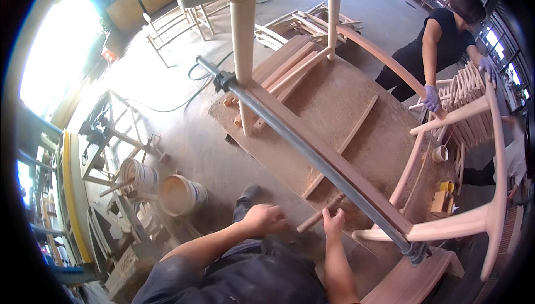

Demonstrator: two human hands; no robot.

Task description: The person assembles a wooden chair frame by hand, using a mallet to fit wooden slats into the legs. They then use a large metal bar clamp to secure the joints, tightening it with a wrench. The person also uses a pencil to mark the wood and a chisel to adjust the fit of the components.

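A long metal bar clamp [290,134] runs slantwise across a pale wooden chair frame [243,42] standing on the worktable. One clamp end [415,253] bears near the chair's curved right-hand part [457,223]. My left hand [263,219] is held above my lap, left of the clamp, its fingers curled and a little blurred; whatever they hold is hidden. My right hand [333,223] is closed at a round wooden rod [312,220], which slants past the near table edge just below the clamp bar. Part of this grip is hidden.
Wooden boards [290,62] and a thin strip [343,145] lie on the dusty worktable [384,137]. Two buckets [181,195] [139,176] stand on the floor at left. A co-worker in purple gloves [432,98] holds the far chair parts. A hose [161,108] crosses the floor.
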